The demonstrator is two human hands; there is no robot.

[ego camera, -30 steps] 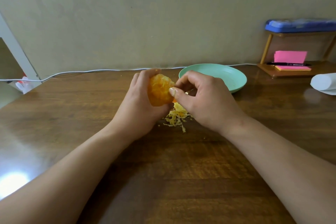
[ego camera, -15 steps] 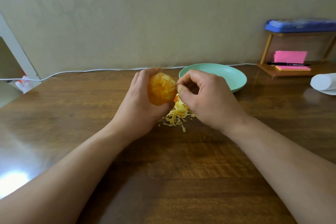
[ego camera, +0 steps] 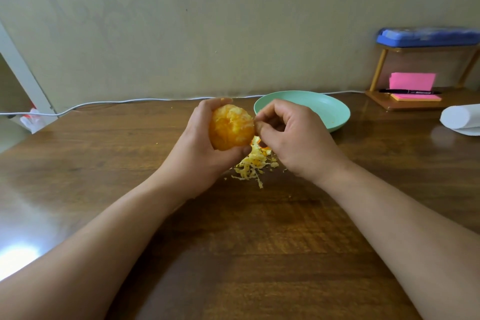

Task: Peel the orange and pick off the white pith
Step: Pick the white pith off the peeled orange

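A: What fills most of the view?

B: A wooden table (ego camera: pixel 259 254). Toward its back stands a green plate (ego camera: pixel 324 109), just behind the person's right hand (ego camera: pixel 293 140).

A: And the hands?

B: The left hand (ego camera: pixel 197 153) is raised over the table's middle, its fingers and thumb curled round the orange (ego camera: pixel 231 128). The fruit is peeled, with pale pith patches on its top. The right hand sits just beside it with its fingers curled, the thumb and forefinger pinching at the orange's right edge (what lies between them is too small to make out).

A: Anything smaller?

B: A heap of pith shreds (ego camera: pixel 253 163) lies on the table below and between the hands, near the plate but apart from it.
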